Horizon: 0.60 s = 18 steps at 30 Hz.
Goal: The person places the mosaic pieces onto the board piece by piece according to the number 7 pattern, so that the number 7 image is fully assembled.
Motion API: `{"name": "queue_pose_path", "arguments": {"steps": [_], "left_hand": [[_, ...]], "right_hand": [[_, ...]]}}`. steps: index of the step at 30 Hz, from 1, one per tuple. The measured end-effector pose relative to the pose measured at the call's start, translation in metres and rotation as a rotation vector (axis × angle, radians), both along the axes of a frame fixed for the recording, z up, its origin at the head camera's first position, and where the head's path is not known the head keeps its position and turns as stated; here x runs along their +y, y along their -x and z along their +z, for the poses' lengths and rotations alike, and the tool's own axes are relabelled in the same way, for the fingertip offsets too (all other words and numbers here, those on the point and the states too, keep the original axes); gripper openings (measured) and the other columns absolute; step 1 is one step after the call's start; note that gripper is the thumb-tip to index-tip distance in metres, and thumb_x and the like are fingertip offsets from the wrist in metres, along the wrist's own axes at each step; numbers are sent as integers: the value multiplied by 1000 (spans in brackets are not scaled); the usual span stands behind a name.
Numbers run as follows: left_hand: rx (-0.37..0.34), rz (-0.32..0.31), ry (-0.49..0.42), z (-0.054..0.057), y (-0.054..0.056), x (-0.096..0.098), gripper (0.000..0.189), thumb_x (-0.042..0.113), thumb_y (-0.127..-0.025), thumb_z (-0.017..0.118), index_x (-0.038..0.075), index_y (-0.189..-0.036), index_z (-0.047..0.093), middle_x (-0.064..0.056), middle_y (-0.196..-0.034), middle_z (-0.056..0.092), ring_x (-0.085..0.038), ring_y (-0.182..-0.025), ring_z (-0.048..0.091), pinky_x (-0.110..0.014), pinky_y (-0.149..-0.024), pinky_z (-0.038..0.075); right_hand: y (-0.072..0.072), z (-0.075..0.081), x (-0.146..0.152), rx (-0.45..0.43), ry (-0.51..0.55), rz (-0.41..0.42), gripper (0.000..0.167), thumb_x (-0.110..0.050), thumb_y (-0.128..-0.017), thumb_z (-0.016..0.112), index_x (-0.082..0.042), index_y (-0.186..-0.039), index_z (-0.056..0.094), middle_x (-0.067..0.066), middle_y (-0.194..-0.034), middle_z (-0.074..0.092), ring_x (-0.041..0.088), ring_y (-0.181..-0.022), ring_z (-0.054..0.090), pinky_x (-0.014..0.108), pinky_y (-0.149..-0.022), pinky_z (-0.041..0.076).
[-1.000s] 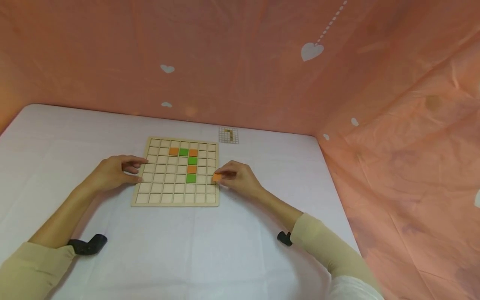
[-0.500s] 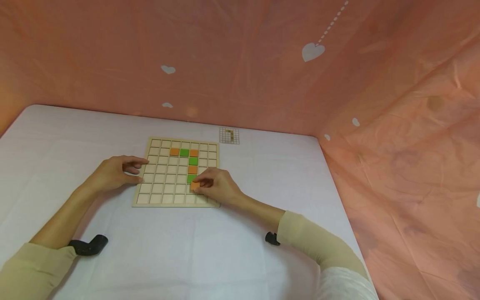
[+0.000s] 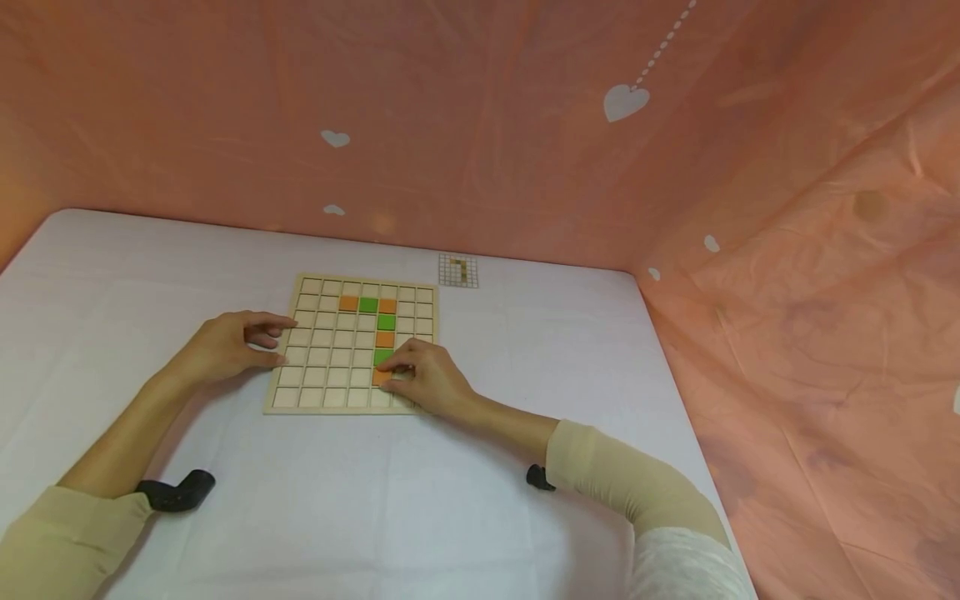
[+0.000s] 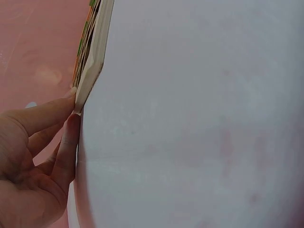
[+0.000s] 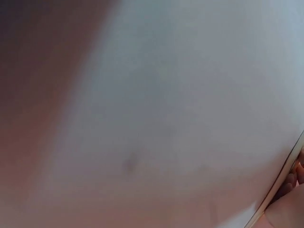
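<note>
A square wooden grid board (image 3: pixel 307 377) lies on the white table. Orange and green square tiles form a short row near its far edge and a column running down toward me. My right hand (image 3: pixel 435 383) reaches over the board's right side. Its index finger and thumb pinch an orange tile (image 3: pixel 380 377) at the near end of the column, just below a green tile (image 3: pixel 383 357). My left hand (image 3: pixel 225 348) touches the board's left edge with spread index finger and thumb. In the left wrist view its fingertips meet the board's rim (image 4: pixel 90 78).
A small card with a printed grid and coloured squares (image 3: pixel 458 271) lies behind the board, near the table's back edge. White cloth (image 3: pixel 322 500) covers the table. A pink sheet with white hearts (image 3: pixel 480 125) hangs behind and to the right.
My right hand has carried the orange tile leftward from the board's right edge and lowered it to the column's near end. The left hand has stayed in place.
</note>
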<state>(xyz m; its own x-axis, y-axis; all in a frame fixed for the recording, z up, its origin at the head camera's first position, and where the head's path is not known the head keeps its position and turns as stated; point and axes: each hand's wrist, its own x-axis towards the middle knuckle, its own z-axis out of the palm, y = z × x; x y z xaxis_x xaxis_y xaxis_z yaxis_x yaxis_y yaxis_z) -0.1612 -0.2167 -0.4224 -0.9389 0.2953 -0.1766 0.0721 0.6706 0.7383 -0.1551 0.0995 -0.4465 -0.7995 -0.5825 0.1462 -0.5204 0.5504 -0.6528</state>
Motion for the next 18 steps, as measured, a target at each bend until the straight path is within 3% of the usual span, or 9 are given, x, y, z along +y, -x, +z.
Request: {"name": "queue_pose_path", "arguments": {"steps": [4, 9, 13, 18], "left_hand": [[0, -1, -5, 0, 0, 0, 60, 19, -86, 78, 2, -138, 55, -24, -130, 60, -37, -112, 59, -51, -93, 42], [1, -3, 4, 0, -1, 0, 59, 18, -86, 78, 1, -138, 55, -24, -123, 63, -37, -111, 59, -53, -93, 41], [13, -6, 22, 2, -1, -1, 58, 23, -87, 77, 1, -137, 57, -22, -117, 67, -39, -110, 60, -58, -94, 39], [105, 1, 61, 4, -2, -4, 53, 28, -91, 73, 3, -135, 58, -20, -119, 68, -38, -107, 63, -57, -91, 43]], "right_hand": [[1, -1, -1, 11, -1, 0, 24, -20, -82, 82, -10, -104, 79, -4, -97, 65, 2, -80, 55, 15, -65, 45], [0, 0, 1, -19, -6, -8, 28, -23, -82, 83, -12, -107, 78, -6, -97, 65, 3, -80, 55, 15, -68, 45], [1, 2, 6, -82, 56, -6, 27, -21, -83, 82, -11, -108, 77, -4, -97, 67, 4, -84, 58, 16, -74, 49], [6, 8, 19, -126, 148, -18, 26, -15, -87, 78, -8, -112, 75, -2, -102, 70, 5, -90, 62, 21, -79, 52]]}}
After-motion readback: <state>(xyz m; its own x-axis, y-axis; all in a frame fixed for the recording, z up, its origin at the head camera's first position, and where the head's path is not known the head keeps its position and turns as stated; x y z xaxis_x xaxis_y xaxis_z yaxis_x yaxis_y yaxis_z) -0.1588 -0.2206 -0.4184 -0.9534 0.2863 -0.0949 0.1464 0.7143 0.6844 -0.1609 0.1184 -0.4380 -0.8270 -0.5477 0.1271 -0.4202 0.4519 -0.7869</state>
